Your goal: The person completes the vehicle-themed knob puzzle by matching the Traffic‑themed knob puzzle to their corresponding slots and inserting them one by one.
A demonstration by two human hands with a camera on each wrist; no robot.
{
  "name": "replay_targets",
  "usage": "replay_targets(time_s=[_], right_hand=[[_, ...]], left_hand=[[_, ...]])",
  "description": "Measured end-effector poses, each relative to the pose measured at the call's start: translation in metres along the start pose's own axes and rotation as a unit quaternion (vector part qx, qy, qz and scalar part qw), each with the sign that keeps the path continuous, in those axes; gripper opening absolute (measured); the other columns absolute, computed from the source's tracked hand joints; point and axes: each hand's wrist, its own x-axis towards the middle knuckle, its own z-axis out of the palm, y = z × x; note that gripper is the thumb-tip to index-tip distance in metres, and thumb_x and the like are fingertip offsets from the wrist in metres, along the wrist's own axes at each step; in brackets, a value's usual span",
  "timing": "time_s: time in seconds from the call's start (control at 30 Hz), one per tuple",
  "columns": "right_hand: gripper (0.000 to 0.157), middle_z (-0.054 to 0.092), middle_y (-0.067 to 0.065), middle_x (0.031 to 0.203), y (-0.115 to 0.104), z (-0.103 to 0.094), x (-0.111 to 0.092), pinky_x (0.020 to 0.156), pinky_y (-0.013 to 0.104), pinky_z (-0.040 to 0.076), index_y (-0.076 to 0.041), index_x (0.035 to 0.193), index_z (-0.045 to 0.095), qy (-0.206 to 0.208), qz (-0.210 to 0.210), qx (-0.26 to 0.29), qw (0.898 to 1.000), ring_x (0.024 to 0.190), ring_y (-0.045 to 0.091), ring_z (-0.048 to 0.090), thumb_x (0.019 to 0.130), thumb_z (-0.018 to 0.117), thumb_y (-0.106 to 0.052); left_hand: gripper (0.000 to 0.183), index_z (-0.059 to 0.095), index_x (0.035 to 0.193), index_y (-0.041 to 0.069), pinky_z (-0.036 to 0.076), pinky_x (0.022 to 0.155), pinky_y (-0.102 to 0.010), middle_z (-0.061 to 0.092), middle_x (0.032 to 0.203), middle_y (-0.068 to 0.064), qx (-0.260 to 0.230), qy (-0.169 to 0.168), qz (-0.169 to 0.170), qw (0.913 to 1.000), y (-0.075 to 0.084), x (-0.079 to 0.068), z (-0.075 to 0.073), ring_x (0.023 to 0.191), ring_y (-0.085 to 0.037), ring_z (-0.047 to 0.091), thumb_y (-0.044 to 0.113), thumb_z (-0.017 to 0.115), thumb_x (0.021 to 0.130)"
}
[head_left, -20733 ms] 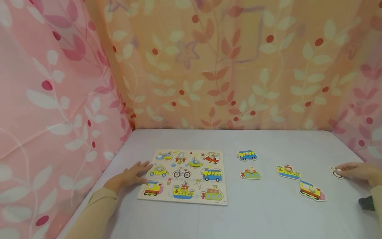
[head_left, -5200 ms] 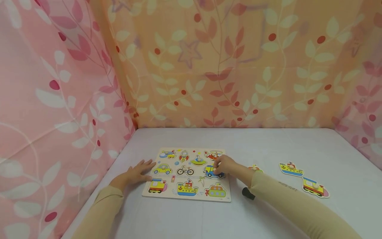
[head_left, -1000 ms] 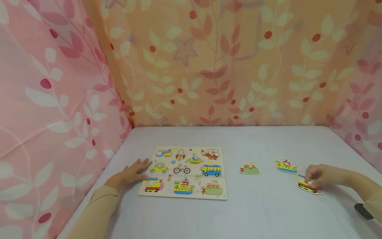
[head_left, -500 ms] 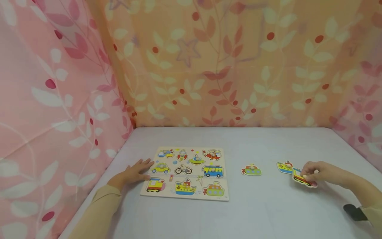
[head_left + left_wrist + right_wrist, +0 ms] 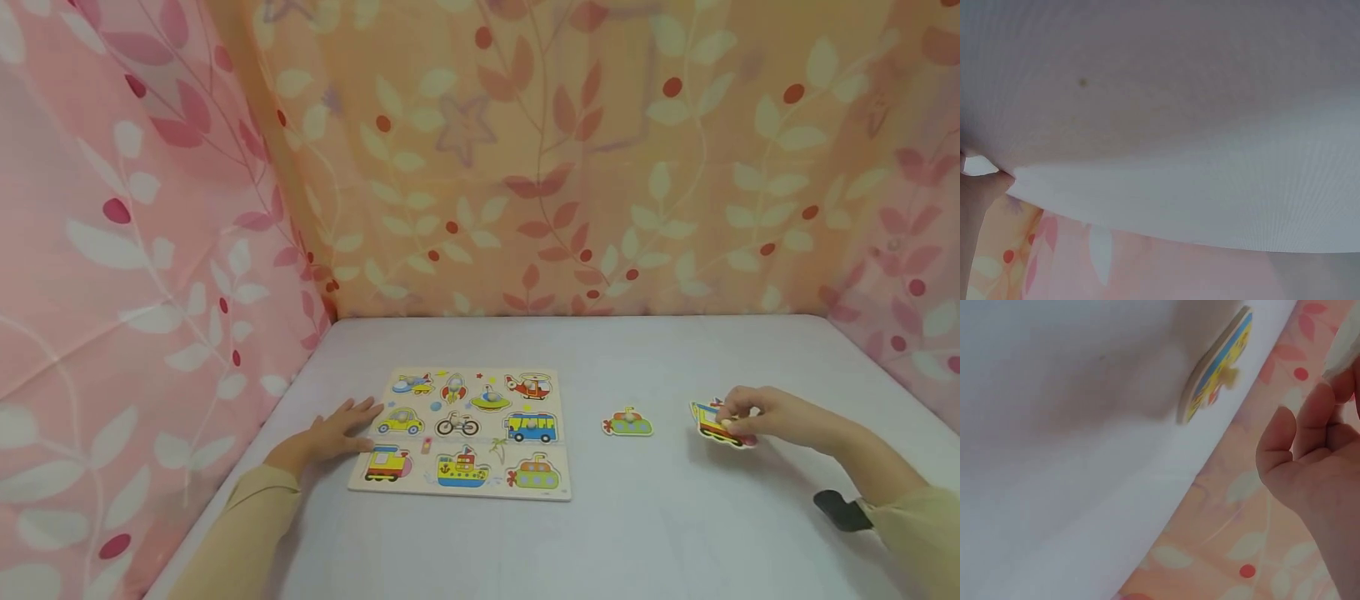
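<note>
My right hand pinches the knob of the train puzzle piece and holds it above the right side of the table. Behind the train, the ship piece is mostly hidden in the head view; the right wrist view shows it lying knob up, near my curled fingers. At the left edge of the wooden puzzle board rests my left hand, fingers spread. In the board sit the bus, the bicycle and several other knobbed pieces. Its bottom row shows printed train, ship and submarine spaces without knobs.
A submarine piece lies on the white table between the board and my right hand. A dark object sticks out at the right sleeve. Patterned cloth walls stand behind and beside the table.
Earlier, the bicycle and then the bus went into the board. Within the last second my right hand has lifted the train and carried it left, over the ship. The left hand stays put.
</note>
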Motion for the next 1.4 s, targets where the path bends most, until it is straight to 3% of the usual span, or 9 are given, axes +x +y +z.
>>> replay_targets(time_s=[0.23, 0.43, 0.63, 0.83, 1.07, 1.4], right_hand=[[0.011, 0.057, 0.003, 0.095, -0.021, 0.003, 0.015, 0.064, 0.027, 0.047, -0.005, 0.099, 0.065, 0.033, -0.013, 0.024, 0.999, 0.083, 0.013, 0.052, 0.092, 0.065, -0.014], [0.010, 0.058, 0.000, 0.095, -0.035, 0.006, 0.025, 0.067, 0.026, 0.044, -0.008, 0.097, 0.068, 0.049, -0.028, 0.011, 0.998, 0.082, 0.013, 0.054, 0.092, 0.067, -0.017], [0.010, 0.058, 0.000, 0.094, -0.045, 0.015, 0.037, 0.065, 0.025, 0.045, -0.007, 0.096, 0.069, 0.050, -0.053, 0.004, 0.997, 0.076, 0.011, 0.055, 0.089, 0.069, -0.014], [0.008, 0.057, 0.002, 0.091, -0.058, 0.027, 0.048, 0.065, 0.025, 0.044, -0.005, 0.094, 0.068, 0.045, -0.092, 0.032, 0.994, 0.072, 0.013, 0.056, 0.090, 0.069, -0.012], [0.009, 0.057, 0.005, 0.093, -0.070, 0.036, 0.062, 0.067, 0.026, 0.046, -0.003, 0.092, 0.067, 0.033, -0.080, 0.061, 0.994, 0.079, 0.016, 0.055, 0.089, 0.070, -0.011], [0.006, 0.058, 0.003, 0.095, -0.082, 0.049, 0.074, 0.070, 0.027, 0.045, -0.006, 0.091, 0.070, 0.029, -0.090, 0.055, 0.994, 0.088, 0.019, 0.053, 0.089, 0.070, -0.011]], left_hand=[[0.078, 0.032, 0.152, 0.011, -0.004, 0.102, -0.076, 0.018, 0.159, -0.019, 0.000, -0.001, 0.008, 1.0000, 0.001, 0.000, -0.004, 0.143, -0.048, 0.000, 0.043, 0.066, 0.089], [0.079, 0.031, 0.153, 0.012, -0.004, 0.103, -0.075, 0.018, 0.159, -0.018, -0.003, -0.003, 0.010, 0.9999, 0.001, 0.003, -0.006, 0.144, -0.047, 0.000, 0.043, 0.065, 0.089], [0.079, 0.032, 0.152, 0.012, -0.005, 0.104, -0.074, 0.017, 0.160, -0.017, -0.007, -0.010, -0.002, 0.9999, 0.003, 0.003, -0.005, 0.144, -0.046, -0.001, 0.043, 0.066, 0.089], [0.078, 0.033, 0.152, 0.011, -0.005, 0.104, -0.074, 0.017, 0.159, -0.018, -0.005, -0.006, 0.001, 1.0000, 0.004, 0.002, -0.005, 0.144, -0.047, 0.000, 0.043, 0.067, 0.089], [0.079, 0.032, 0.152, 0.011, -0.004, 0.103, -0.074, 0.017, 0.159, -0.018, -0.002, -0.006, -0.001, 1.0000, 0.004, 0.002, -0.005, 0.144, -0.047, 0.000, 0.043, 0.067, 0.088], [0.079, 0.032, 0.152, 0.012, -0.005, 0.105, -0.073, 0.017, 0.160, -0.017, -0.011, -0.009, -0.012, 0.9998, 0.005, -0.002, -0.002, 0.144, -0.046, -0.001, 0.042, 0.067, 0.088]])
